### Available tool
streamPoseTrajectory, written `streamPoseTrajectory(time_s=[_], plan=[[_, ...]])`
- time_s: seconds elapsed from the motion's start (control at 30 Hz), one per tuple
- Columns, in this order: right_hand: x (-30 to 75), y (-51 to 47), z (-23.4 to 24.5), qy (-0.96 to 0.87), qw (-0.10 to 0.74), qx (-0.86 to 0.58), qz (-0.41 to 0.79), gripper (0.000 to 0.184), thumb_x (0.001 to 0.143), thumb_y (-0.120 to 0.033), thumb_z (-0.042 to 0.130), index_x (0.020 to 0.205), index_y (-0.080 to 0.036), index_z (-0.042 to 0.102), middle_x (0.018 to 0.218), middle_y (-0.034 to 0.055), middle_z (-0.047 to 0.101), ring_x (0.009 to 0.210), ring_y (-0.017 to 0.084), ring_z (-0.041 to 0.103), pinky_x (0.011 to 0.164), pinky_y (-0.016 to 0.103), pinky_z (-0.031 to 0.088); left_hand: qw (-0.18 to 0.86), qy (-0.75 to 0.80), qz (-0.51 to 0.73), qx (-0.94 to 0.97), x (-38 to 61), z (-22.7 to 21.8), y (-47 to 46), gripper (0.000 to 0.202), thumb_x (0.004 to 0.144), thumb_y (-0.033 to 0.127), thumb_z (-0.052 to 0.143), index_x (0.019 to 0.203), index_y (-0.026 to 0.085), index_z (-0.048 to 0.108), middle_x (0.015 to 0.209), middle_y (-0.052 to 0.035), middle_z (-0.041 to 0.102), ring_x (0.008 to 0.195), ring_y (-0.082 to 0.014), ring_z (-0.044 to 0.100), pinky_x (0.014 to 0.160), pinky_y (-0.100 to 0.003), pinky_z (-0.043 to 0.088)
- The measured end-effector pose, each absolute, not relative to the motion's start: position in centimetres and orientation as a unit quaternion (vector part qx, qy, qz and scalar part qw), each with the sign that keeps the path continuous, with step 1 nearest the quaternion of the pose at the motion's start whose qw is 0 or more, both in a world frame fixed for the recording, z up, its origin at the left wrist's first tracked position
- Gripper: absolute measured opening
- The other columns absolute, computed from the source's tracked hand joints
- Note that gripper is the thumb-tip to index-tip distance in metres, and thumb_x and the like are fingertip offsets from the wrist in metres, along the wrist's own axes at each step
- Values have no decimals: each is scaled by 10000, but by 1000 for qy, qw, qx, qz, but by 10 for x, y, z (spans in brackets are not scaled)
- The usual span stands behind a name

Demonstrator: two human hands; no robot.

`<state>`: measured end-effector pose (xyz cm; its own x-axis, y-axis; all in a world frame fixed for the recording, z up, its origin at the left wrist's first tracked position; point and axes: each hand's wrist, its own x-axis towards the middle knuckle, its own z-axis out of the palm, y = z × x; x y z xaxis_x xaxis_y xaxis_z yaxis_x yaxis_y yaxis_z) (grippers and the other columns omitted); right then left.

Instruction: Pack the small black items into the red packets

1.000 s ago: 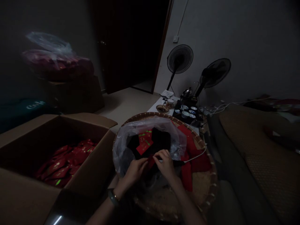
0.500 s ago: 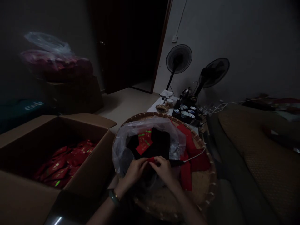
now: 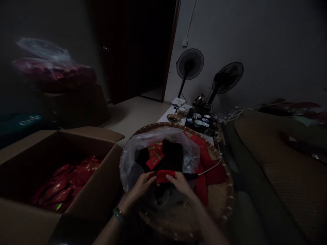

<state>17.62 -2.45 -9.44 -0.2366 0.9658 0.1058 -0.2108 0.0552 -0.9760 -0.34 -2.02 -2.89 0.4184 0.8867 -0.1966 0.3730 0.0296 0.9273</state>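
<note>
My left grip (image 3: 143, 183) and right grip (image 3: 180, 183) clamp a red piece (image 3: 162, 176) stretched between them, above the round woven tray (image 3: 218, 195).

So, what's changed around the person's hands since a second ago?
The right hand has lowered slightly. The small flat red piece, dark and narrow before, now shows broader and brighter. The left hand also kept hold of it. The red packets with green strips and brown cardboard box stayed put.
</note>
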Motion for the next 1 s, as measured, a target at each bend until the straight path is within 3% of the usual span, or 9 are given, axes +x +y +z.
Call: streamPoseTrajectory(time_s=[0.23, 0.37, 0.5, 0.6, 0.73, 0.83, 1.0], plan=[[182, -24, -95, -572, 515, -322, 551, 362, 805, -446, 502, 992, -159, 619, 944, 63, 676, 898, 203, 609, 830, 359, 455, 517, 463, 220, 685, -7, -27, -18, 458, 801, 396, 505, 1151, 100, 518, 894, -88, 666, 782, -176, 618, 713, -282, 479], [185, -26, -95, -663, 450, -413, 432, 248, 854, -281, 413, 935, -175, 622, 900, 47, 670, 834, 189, 604, 758, 310, 462, 382, 534, 228, 719, -13, -28, -17, 428, 793, 257, 496, 1205, 144, 477, 1086, -98, 631, 982, -197, 589, 861, -323, 447], [173, -30, -88, -751, 332, -511, 256, 218, 815, -125, 410, 886, -160, 612, 820, 78, 640, 753, 185, 584, 693, 279, 433, 225, 545, 279, 758, 1, -19, -24, 440, 788, 304, 521, 1208, 176, 490, 1162, -96, 588, 1065, -209, 537, 915, -345, 412], [157, -33, -75, -799, 268, -509, 177, 269, 727, -23, 423, 873, -131, 622, 834, 127, 635, 829, 224, 567, 772, 336, 405, 190, 511, 267, 794, 16, -12, -26, 331, 789, 330, 529, 1088, 202, 593, 1102, -76, 621, 1009, -211, 556, 899, -341, 416], [146, -31, -57, -827, 243, -478, 167, 315, 704, -5, 420, 910, -110, 633, 937, 145, 629, 906, 232, 558, 827, 354, 394, 236, 552, 229, 767, 20, -10, -17, 250, 800, 286, 492, 954, 181, 658, 952, -56, 680, 877, -180, 614, 807, -270, 451], [147, -28, -54, -848, 223, -450, 170, 295, 728, -43, 447, 956, -99, 626, 1018, 143, 597, 890, 219, 574, 794, 319, 422, 240, 583, 197, 751, 13, -10, -7, 275, 759, 281, 544, 980, 155, 649, 960, -64, 683, 867, -185, 625, 762, -250, 456], [155, -22, -58, -866, 235, -409, 168, 199, 758, -108, 491, 893, -122, 636, 943, 102, 601, 782, 186, 598, 690, 263, 456, 163, 600, 138, 771, 12, -6, -1, 325, 727, 179, 566, 1049, 172, 609, 949, -67, 682, 847, -184, 631, 718, -239, 435]])
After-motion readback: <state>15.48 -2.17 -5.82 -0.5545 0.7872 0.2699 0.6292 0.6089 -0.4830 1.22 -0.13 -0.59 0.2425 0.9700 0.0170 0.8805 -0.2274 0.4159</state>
